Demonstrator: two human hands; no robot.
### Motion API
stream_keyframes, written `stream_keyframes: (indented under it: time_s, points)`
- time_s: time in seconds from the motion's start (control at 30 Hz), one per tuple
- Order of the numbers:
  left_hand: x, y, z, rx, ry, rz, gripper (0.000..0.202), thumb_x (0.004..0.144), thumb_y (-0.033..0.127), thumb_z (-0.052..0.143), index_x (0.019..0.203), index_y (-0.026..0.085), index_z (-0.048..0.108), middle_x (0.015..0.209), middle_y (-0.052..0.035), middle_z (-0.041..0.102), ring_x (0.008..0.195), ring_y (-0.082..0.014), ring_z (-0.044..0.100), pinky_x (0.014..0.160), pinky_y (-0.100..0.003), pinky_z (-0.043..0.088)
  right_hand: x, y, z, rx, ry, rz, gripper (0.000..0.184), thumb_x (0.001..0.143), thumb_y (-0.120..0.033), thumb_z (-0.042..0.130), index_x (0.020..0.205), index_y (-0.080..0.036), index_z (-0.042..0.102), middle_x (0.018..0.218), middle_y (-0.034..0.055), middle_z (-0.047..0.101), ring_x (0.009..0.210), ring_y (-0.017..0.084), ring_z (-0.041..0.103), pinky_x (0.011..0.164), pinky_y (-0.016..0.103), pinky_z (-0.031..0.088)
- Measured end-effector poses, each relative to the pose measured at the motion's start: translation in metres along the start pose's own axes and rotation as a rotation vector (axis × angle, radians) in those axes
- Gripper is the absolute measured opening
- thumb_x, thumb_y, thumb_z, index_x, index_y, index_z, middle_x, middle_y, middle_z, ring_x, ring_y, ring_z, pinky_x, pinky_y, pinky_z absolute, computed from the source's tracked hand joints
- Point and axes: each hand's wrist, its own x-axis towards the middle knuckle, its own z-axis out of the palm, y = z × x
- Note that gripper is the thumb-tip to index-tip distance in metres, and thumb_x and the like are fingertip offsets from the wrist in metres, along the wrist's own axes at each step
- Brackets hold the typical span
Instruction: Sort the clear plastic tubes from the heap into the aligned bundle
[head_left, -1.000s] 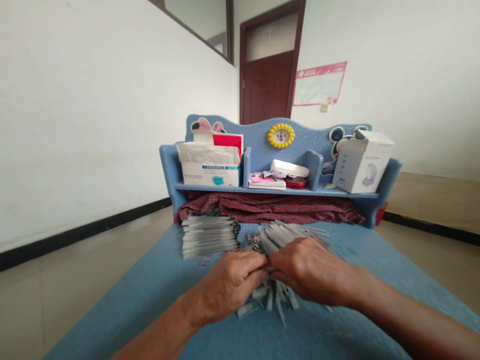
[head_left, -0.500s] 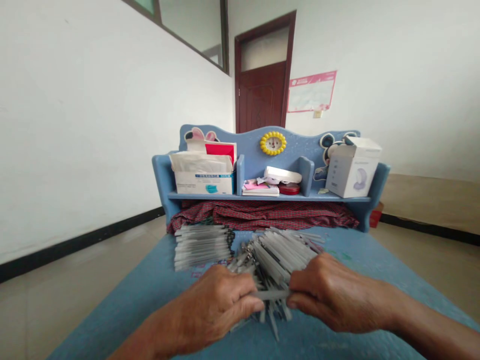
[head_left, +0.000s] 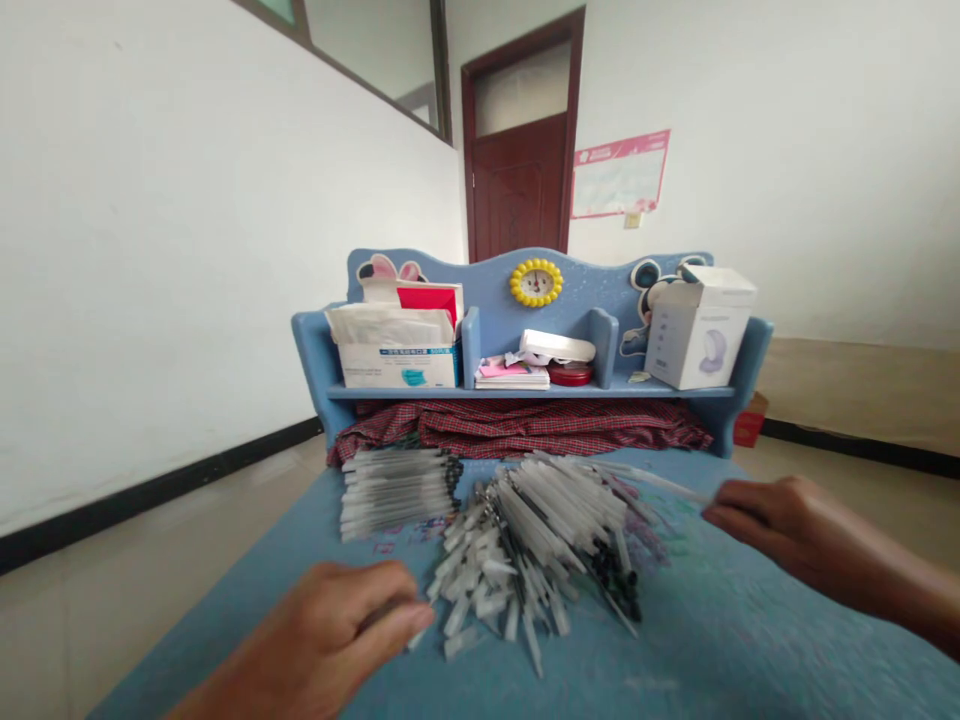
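Note:
My right hand (head_left: 772, 520) is closed on one end of a translucent pen barrel (head_left: 664, 484), which points left over the table. My left hand (head_left: 330, 625), lower on the other side, has thumb and fingers pinched together. A small pale tip shows under that thumb, apparently a pen cap (head_left: 416, 638), though most of it is hidden. Between the hands is a loose heap: translucent pen barrels (head_left: 559, 500) on top, whitish pen caps (head_left: 480, 575) at the left and front, and small black pieces (head_left: 626, 585) at the right. Behind my left hand, finished-looking pens (head_left: 394, 495) lie in a neat stack.
A blue table (head_left: 720, 620) carries a raised shelf (head_left: 536, 394) at its back. There stand a mask box (head_left: 397, 365), papers (head_left: 514, 378), a red round tin (head_left: 570, 374) and a white carton (head_left: 701, 335). Checked cloth (head_left: 525, 428) is bunched underneath.
My hands have drawn apart from the piece they both gripped above the heap. The left moved left and down; the right moved right and up with a barrel.

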Motion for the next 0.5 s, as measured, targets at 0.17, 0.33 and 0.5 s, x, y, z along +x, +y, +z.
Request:
stream_keyframes:
  time_s: [0.17, 0.33, 0.5]
  points:
    - [0.048, 0.026, 0.023, 0.203, -0.046, -0.014, 0.023, 0.090, 0.028, 0.045, 0.073, 0.018, 0.056, 0.071, -0.0011, 0.063, 0.069, -0.0158, 0.060, 0.062, -0.022, 0.038, 0.064, -0.039, 0.033, -0.239, -0.047, 0.055, 0.039, 0.092, -0.036, 0.035, 0.076, -0.018, 0.066, 0.071, 0.0095, 0.069, 0.066, 0.020, 0.064, 0.055, 0.027, 0.035]
    - [0.063, 0.025, 0.040, 0.248, -0.005, -0.026, 0.010, 0.086, 0.025, 0.050, 0.085, 0.018, 0.057, 0.087, -0.0043, 0.065, 0.082, -0.0195, 0.061, 0.070, -0.025, 0.042, 0.091, -0.058, 0.058, -0.311, -0.076, 0.076, 0.041, 0.091, -0.037, 0.036, 0.080, -0.016, 0.070, 0.079, 0.0133, 0.072, 0.076, 0.022, 0.067, 0.061, 0.028, 0.039]
    - [0.059, 0.010, 0.040, 0.193, 0.071, -0.045, 0.013, 0.085, 0.027, 0.051, 0.089, 0.018, 0.059, 0.089, -0.0047, 0.064, 0.083, -0.0183, 0.061, 0.072, -0.025, 0.043, 0.093, -0.049, 0.061, -0.336, -0.093, 0.082, 0.049, 0.092, -0.045, 0.032, 0.082, -0.018, 0.071, 0.076, 0.0134, 0.071, 0.075, 0.024, 0.068, 0.060, 0.029, 0.041]
